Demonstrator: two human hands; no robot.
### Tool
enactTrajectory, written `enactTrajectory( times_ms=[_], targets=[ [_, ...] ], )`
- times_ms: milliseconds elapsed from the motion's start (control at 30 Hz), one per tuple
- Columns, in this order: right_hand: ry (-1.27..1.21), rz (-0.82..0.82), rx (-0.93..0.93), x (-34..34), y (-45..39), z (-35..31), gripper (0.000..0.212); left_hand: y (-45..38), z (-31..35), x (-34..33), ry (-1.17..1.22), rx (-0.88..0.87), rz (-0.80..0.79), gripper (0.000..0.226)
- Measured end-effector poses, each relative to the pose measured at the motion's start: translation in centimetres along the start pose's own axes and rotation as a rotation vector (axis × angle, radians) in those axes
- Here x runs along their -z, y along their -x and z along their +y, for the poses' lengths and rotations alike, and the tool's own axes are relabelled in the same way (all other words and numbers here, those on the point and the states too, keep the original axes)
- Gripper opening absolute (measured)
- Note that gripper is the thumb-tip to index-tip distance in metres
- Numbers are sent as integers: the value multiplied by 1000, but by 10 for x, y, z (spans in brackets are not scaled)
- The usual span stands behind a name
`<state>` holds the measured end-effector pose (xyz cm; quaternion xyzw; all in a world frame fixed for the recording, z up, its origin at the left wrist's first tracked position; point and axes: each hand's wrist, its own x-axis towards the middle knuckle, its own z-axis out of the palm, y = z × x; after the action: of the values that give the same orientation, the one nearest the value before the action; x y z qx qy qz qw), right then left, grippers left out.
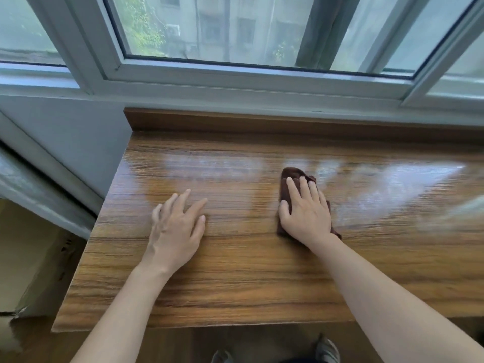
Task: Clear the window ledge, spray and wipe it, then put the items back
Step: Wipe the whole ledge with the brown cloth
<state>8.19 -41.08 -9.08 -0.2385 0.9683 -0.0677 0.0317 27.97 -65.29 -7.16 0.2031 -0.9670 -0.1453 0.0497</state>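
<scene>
Both forearms reach forward, left hand (178, 226) spread flat, right hand (305, 213) flat with fingers straight.

white window frame (251, 74), building outside (235, 24), shoes (326, 349) on floor

Right hand (305, 213) on cloth (290, 176) (wet ledge (235, 271))

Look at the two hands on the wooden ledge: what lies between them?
Only bare wood of the ledge lies between the left hand, flat on it, and the right hand pressing the brown cloth, in the head view.
</scene>
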Motion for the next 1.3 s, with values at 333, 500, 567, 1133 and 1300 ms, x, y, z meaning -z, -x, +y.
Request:
enactTrajectory(
  times_ms=[333,500,567,1133,1300],
  targets=[
    [-18,-29,236,-10,18,-88,66,-7,39,-10,11,-43,1,42],
    [-92,-40,326,-13,18,-84,65,-12,58,-15,14,-50,34,41],
    [-85,-26,330,-11,14,-54,65,-15,69,-19,11,-56,37,41],
    [8,-73,-87,42,-6,203,67,-34,235,-64,27,-77,49,41],
    [-41,-76,229,31,5,170,65,-41,286,-78,30,-77,45,43]
  ],
)
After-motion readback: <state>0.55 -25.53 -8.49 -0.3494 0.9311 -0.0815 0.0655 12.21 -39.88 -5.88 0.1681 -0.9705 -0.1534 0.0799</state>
